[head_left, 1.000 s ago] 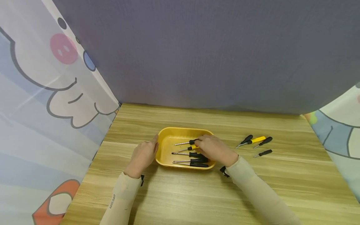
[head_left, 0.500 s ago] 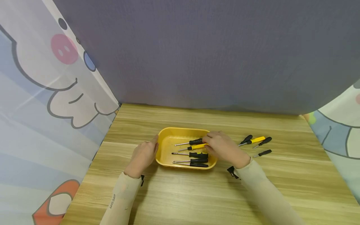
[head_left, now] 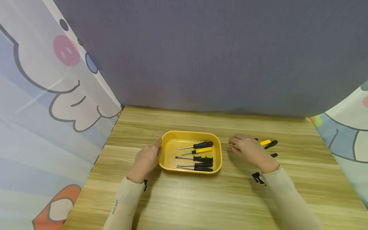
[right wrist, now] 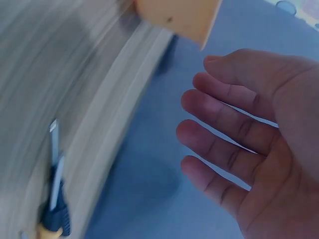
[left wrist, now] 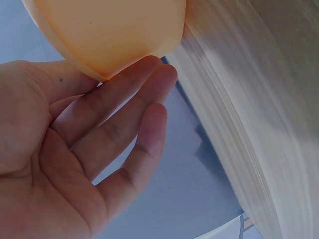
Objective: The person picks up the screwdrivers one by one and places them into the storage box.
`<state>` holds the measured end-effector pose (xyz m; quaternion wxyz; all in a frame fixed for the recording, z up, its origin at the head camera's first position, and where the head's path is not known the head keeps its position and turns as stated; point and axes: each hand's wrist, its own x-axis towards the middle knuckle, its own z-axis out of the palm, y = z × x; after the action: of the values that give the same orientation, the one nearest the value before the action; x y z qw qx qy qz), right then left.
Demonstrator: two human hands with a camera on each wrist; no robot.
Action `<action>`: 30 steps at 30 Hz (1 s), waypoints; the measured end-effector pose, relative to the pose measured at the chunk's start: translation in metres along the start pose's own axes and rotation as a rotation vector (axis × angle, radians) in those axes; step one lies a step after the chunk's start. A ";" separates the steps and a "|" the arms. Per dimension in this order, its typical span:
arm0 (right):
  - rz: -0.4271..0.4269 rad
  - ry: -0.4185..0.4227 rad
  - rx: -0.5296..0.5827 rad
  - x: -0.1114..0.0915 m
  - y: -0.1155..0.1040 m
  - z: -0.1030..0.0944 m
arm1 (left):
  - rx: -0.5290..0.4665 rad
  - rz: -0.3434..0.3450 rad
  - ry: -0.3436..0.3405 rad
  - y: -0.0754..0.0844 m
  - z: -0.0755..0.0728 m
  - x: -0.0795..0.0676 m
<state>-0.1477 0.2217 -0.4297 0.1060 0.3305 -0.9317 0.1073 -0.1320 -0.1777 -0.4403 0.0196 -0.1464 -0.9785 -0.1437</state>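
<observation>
A yellow plastic tray (head_left: 169, 148) sits on the table, its left end held by my left hand (head_left: 145, 159). The left wrist view shows that hand's fingers against the tray's outer wall (left wrist: 114, 30), with the thumb at the rim. Inside lie several screwdrivers, among them a yellow-handled screwdriver (head_left: 204, 149), a black-and-yellow screwdriver (head_left: 203, 158) and a black-handled screwdriver (head_left: 203, 145). My right hand (head_left: 248, 149) is over the table between tray and loose tools. Its fingers are loosely bent with nothing in them, as the right wrist view shows.
Right of the tray lie more loose screwdrivers, partly hidden by my right hand: a yellow-handled one (head_left: 265, 142), a black one (head_left: 271, 144) and a short black one (head_left: 274, 155). A grey partition (head_left: 212, 64) rises behind the wooden table (head_left: 187, 204).
My right hand has left the screwdrivers in the tray and moved right, past the rim toward the loose ones. The left hand has stayed on the tray's left end.
</observation>
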 end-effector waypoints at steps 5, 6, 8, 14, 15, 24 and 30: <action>0.062 0.000 0.021 -0.016 0.018 0.003 | -0.003 -0.003 -0.003 0.000 0.001 -0.001; 0.072 0.003 0.019 -0.019 0.022 0.003 | -0.002 -0.003 -0.004 0.000 0.001 -0.001; 0.089 0.009 0.010 -0.025 0.031 0.003 | -0.002 -0.004 -0.004 0.000 0.001 -0.001; 0.123 0.039 -0.013 -0.043 0.060 0.001 | 0.000 -0.001 0.008 -0.001 0.002 0.000; 0.129 0.044 -0.010 -0.046 0.065 0.000 | 0.000 0.000 0.010 -0.001 0.002 0.000; 0.189 -0.013 -0.008 -0.062 0.097 -0.006 | -0.008 0.000 0.004 -0.001 0.002 0.000; 0.254 -0.077 -0.002 -0.068 0.105 -0.005 | -0.001 0.008 0.009 -0.002 0.003 0.001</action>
<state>-0.1621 0.3432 -0.4569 0.0559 0.2136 -0.9695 0.1063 -0.1332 -0.1782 -0.4434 0.0244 -0.1494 -0.9778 -0.1446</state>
